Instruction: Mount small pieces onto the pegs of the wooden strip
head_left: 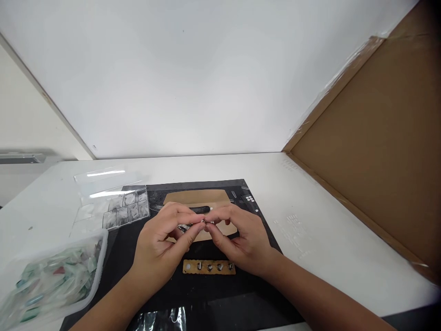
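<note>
My left hand [159,243] and my right hand [244,235] meet above the black mat, thumbs and fingertips pinched together. Between them is a tiny shiny metallic piece [204,221], mostly covered by the fingers, so its kind cannot be made out. Behind the left fingers shows a dark-and-silver object [184,227], partly hidden. A black handle-like thing [201,209] lies just beyond the fingertips over a tan card [196,196]. Closer to me, below the hands, rests a brown strip [204,271] carrying several small metal pieces and a round hole or white dot at its left end.
At left stands a clear compartment box [148,202] with its lid open, holding small bags. In front of it a plastic tub [103,248] contains many small bags. White dots [250,198] sit on the mat's [206,299] right side. A cardboard panel [372,138] rises at right.
</note>
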Demonstrator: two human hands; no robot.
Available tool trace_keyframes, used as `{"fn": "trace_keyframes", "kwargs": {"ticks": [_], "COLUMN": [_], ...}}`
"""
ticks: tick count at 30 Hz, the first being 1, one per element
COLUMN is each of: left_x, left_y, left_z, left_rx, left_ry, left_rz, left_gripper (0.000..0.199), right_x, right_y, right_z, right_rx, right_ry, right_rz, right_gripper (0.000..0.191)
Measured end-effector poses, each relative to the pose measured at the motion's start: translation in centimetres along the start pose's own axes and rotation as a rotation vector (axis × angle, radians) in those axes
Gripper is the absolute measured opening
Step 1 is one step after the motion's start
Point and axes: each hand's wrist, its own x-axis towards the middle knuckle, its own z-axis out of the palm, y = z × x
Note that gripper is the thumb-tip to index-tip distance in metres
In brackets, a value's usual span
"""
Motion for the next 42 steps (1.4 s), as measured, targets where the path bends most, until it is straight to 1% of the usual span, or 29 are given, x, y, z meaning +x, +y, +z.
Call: {"fn": "trace_keyframes", "kwargs": {"ticks": [4, 7, 13, 18, 22, 29, 35, 38, 42], "left_x": [0.05, 0.08, 0.22, 0.28, 0.18, 0.41, 0.51, 0.40, 0.29], "left_y": [0.19, 0.25, 0.42, 0.54, 0.40, 0.51, 0.57, 0.56, 0.77], "left_z": [0.01, 0.02, 0.20, 0.17, -0.01, -0.12, -0.20, -0.20, -0.14], "left_rx": [-0.020, -0.029, -0.015, 0.035, 0.092, 0.110, 0.126, 0.135, 0.130], "left_ry": [-0.040, -0.045, -0.015, -0.012, -0.027, -0.059, -0.084, -0.075, -0.060], "left_rz": [0.025, 0.030, -0.011, 0.016, 0.028, 0.024, 0.023, -0.001, -0.052], "left_gripper": [0.025, 0.027, 0.019, 0.015, 0.015, 0.014, 0.010, 0.009, 0.010], "right_x": [0.02, 0.18, 0.49, 0.66, 0.71, 0.67, 0.76, 0.71, 0.59], "right_y": [-0.08, -0.09, -0.20, -0.21, -0.33, -0.38, -0.33, -0.23, -0.16], "right_z": [0.22, 0.12, 0.11, 0.10, -0.22, -0.63, -0.76, -0.75, -0.70], "right_rx": [-0.015, -0.057, -0.106, -0.179, -0.252, -0.333, -0.355, -0.343, -0.292], "right_ry": [0.055, 0.068, 0.067, 0.090, 0.056, -0.001, -0.020, -0.036, -0.058], "right_rz": [0.022, 0.012, -0.070, -0.131, -0.151, -0.181, -0.207, -0.213, -0.179], "right_gripper": [0.012, 0.012, 0.014, 0.015, 0.016, 0.015, 0.011, 0.011, 0.012]}}
